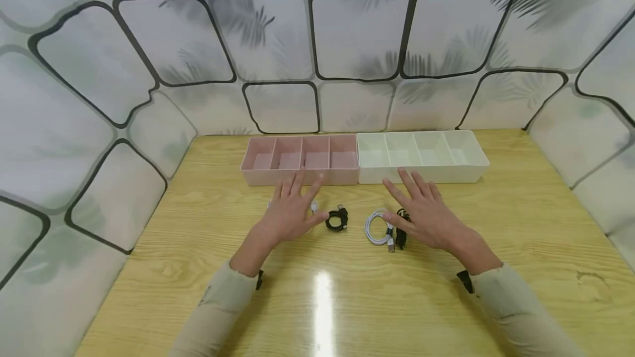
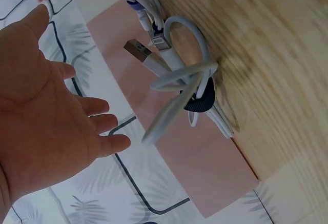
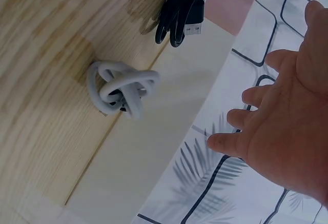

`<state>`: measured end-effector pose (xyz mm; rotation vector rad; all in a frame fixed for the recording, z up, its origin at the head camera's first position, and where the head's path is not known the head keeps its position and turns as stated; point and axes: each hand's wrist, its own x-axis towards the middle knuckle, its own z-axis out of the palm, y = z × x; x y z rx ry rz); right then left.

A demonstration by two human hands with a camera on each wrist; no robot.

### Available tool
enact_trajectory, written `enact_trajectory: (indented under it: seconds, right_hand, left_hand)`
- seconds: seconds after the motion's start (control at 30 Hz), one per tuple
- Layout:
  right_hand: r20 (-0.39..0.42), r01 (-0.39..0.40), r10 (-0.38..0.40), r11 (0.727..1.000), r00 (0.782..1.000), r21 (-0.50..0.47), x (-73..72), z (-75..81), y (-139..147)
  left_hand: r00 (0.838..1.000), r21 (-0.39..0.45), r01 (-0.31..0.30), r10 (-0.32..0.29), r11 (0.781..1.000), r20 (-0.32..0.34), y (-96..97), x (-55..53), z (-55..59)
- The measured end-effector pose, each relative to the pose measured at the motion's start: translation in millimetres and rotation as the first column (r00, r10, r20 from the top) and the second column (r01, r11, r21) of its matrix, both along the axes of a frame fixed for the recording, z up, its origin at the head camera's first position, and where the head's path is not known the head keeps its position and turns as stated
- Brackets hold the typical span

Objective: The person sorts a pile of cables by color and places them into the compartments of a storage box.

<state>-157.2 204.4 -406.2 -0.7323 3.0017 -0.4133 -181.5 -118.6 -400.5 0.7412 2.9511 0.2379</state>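
Note:
My left hand (image 1: 290,214) hovers palm down with fingers spread, just in front of the pink four-section box (image 1: 300,177). Beneath it, partly hidden in the head view, lies a white USB cable (image 2: 177,75) bound with a black strap. A coiled black cable (image 1: 337,219) sits by the left thumb. My right hand (image 1: 426,216) is spread likewise before the white four-section box (image 1: 421,175). Near its thumb are a coiled white USB cable (image 1: 378,230) and a black cable bundle (image 1: 402,230). Another knotted pale cable (image 3: 123,85) shows in the right wrist view. Neither hand holds anything.
Both boxes stand end to end toward the back of the wooden table (image 1: 278,302). A patterned curtain (image 1: 357,32) surrounds the table's back and sides. A bright light reflection (image 1: 323,307) falls on the front of the tabletop.

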Motion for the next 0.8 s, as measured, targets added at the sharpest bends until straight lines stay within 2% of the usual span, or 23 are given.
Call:
enact_trajectory:
  seconds: [0.27, 0.47, 0.8]
  right_hand:
    - [0.003, 0.000, 0.000, 1.000, 1.000, -0.026, 3.4, 1.3, 5.1]
    - [0.007, -0.001, 0.001, 1.000, 1.000, -0.020, 4.5, 1.3, 8.0]
    - [-0.005, -0.006, 0.006, 1.000, 1.000, -0.023, 6.0, 1.7, 7.3]
  left_hand:
    - [0.999, 0.054, -0.014, 0.016, 0.998, -0.038, -7.0, -5.2, 2.2]
    - [1.000, 0.105, -0.009, 0.011, 0.994, -0.022, -10.2, -8.3, 8.6]
    - [0.999, 0.210, -0.035, 0.042, 0.977, -0.032, -26.1, -19.7, 9.4]
